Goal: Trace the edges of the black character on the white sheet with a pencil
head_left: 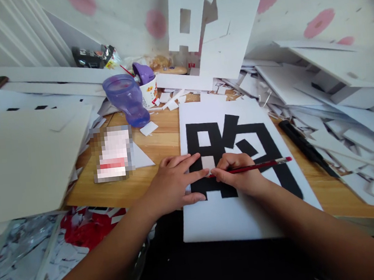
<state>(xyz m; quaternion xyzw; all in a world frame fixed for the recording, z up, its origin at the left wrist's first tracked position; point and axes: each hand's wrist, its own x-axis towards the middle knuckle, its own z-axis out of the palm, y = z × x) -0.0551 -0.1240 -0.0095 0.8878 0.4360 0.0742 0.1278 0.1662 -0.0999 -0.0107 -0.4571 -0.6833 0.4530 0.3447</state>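
Observation:
A white board (pixel 231 217) lies on the wooden desk, bearing a large black cut-out character (pixel 194 132). My left hand (pixel 173 181) rests spread on the board's left side, its fingertips on the black shape beside a small pale rectangle (pixel 208 163). In my right hand (pixel 239 174) is a dark red pencil (pixel 259 165), gripped near its tip, with the eraser end pointing right. The tip sits low by the rectangle's bottom edge, close to my left index finger. My fingers partly cover the point.
A black utility knife (pixel 308 147) lies right of the board, beside heaped white scraps (pixel 350 140). Behind stands a white cut-out board (pixel 228 55). To the left are a purple translucent cup (pixel 125 97), a blurred-out phone-like rectangle (pixel 112 154) and large pale sheets (pixel 25 161).

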